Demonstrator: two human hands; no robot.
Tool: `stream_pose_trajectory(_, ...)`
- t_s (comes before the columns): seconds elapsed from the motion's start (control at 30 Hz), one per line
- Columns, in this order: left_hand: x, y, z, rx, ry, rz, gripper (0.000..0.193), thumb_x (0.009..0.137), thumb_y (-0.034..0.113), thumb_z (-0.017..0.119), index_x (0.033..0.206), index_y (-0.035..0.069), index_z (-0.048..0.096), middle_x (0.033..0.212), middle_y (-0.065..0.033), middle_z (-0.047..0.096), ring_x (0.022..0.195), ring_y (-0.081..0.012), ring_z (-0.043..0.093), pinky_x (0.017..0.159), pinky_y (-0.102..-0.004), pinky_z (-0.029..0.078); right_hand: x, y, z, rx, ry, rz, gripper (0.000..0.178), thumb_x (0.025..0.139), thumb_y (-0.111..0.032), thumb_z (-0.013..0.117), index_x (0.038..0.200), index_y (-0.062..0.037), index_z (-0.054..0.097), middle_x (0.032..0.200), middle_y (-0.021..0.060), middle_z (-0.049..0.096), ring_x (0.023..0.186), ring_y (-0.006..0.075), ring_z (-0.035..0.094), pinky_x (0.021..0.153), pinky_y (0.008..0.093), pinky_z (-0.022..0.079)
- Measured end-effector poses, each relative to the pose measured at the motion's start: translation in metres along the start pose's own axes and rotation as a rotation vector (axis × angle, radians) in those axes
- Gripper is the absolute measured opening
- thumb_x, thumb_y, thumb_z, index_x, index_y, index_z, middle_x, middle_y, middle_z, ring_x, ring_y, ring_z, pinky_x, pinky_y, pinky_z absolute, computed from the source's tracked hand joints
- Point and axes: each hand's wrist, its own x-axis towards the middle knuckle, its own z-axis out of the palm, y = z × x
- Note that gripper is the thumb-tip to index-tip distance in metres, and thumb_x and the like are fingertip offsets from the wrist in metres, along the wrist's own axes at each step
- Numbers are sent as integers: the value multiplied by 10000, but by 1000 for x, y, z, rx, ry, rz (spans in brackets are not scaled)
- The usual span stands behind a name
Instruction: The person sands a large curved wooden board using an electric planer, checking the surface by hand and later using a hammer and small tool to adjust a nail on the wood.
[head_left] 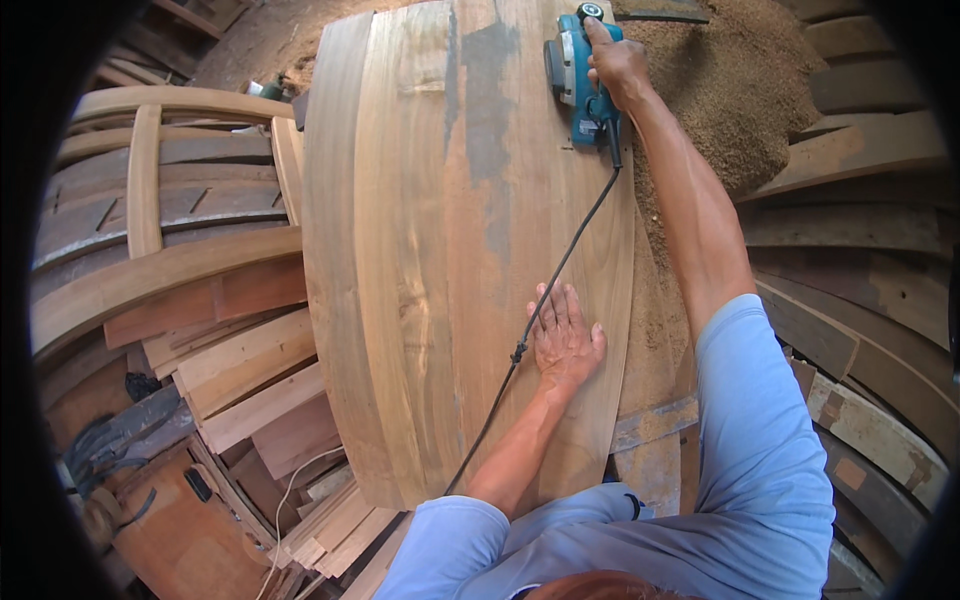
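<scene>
My right fingers (598, 34) grip the teal power planer (588, 98) at the wooden panel's far right; my left fingers (573, 303) lie flat on the panel (385, 220), holding nothing. Much looks bare; the grey patch (490, 120) seems left to plane.

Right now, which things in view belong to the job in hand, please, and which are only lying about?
In the job:
- power tool, held in the right grip
- its cord
- panel, under the tool

Lying about, it seems:
- left boards
- right boards
- sawdust
</scene>
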Motion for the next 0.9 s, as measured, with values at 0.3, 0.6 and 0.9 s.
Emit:
stream_pose_trajectory(0.3, -3, -3, 3, -25, 18, 9, 938, 850, 383, 670, 1555, -99, 282, 1692, -268, 143, 1575, -446, 65, 1259, -586, 91, 23, -8, 5, 12, -26, 46, 595, 942, -526, 729, 792, 46, 658, 728, 111, 641, 570, 187, 599, 502, 369, 479)
stream_pose_trajectory(0.6, -3, -3, -1, 5, 42, 43, 951, 828, 404, 676, 1543, -96, 297, 1674, -290, 168, 1565, -480, 86, 1248, -601, 140, 50, -25, 12, -33, -27, 29, 540, 948, -556, 671, 794, -39, 652, 710, 62, 615, 579, 163, 575, 511, 355, 462)
stream_pose_trajectory(0.9, -5, -4, 4, -16, 52, 53, 965, 810, 399, 682, 1541, -96, 293, 1664, -298, 188, 1564, -489, 78, 1242, -637, 110, 84, -49, 20, -100, 14, -1, 561, 946, -633, 595, 811, -91, 647, 694, 42, 589, 590, 174, 555, 534, 361, 448)
